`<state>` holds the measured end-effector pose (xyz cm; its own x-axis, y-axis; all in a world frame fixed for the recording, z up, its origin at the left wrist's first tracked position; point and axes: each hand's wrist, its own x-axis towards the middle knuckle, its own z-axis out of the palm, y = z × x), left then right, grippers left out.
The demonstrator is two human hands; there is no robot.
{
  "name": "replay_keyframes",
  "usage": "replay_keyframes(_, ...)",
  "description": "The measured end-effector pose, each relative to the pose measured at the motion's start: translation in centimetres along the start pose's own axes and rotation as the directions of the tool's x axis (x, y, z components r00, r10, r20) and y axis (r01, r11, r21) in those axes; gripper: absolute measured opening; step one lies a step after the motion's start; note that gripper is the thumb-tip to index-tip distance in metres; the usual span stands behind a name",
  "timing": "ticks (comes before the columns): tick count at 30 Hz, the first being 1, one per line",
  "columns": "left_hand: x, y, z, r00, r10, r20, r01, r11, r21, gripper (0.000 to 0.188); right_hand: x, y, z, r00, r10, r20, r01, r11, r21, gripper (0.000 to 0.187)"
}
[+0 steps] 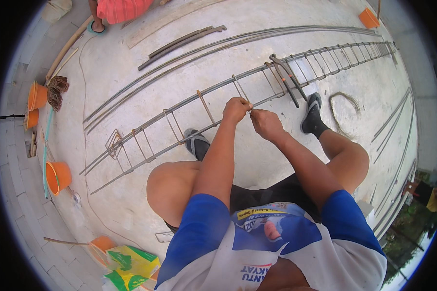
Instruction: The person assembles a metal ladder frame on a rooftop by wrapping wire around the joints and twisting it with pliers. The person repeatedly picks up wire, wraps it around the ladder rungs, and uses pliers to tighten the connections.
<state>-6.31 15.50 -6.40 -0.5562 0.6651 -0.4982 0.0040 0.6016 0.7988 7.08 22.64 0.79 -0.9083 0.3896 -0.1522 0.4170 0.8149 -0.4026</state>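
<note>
1. Along the left edge, we are seeing three orange buckets (pixel 58 178), plus a lower-left orange bucket (pixel 101 243) behind a yellow-green sack (pixel 131 266); we are making out no contents.
2. From left of centre to upper right, the rebar cage (pixel 218 87) is lying with crosspieces (pixel 206 107) spaced along it; that spacing looks largely done. A few bunched ties (pixel 114 143) are sitting at its left end, perhaps left over.
3. At centre, our left hand (pixel 236 109) and right hand (pixel 267 124) are meeting at the cage's near side, fingertips pinched together; we cannot tell on what, nor which joints are bound.
4. Right of centre, pincers (pixel 287 88) are resting across the cage, a wire coil (pixel 331 109) is lying beside, and an upper-right orange bucket (pixel 369 18) is hiding its contents.
</note>
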Motion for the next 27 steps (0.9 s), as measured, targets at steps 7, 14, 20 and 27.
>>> replay_keyframes(7,-0.2,0.5,-0.7,0.999,0.02,0.031,-0.019,1.0,-0.018,0.028,3.5,3.1,-0.1,0.989,0.076,-0.127,-0.096,0.983,-0.158,0.015)
replay_keyframes(14,0.1,-0.2,-0.7,0.997,0.046,0.068,-0.043,0.998,-0.049,0.034,0.3,3.0,3.5,0.995,0.091,-0.041,-0.091,0.996,-0.003,0.014)
replay_keyframes(20,1.0,-1.7,0.0,0.998,0.018,0.055,-0.017,1.0,-0.018,0.033,2.3,0.7,-2.5,0.854,0.331,0.401,-0.513,0.408,0.755,0.025)
replay_keyframes(27,-2.4,0.4,0.2,0.926,0.076,-0.369,-0.099,0.994,-0.044,0.035,5.7,9.1,-5.4,0.869,0.247,-0.429,-0.352,0.918,-0.184,0.042)
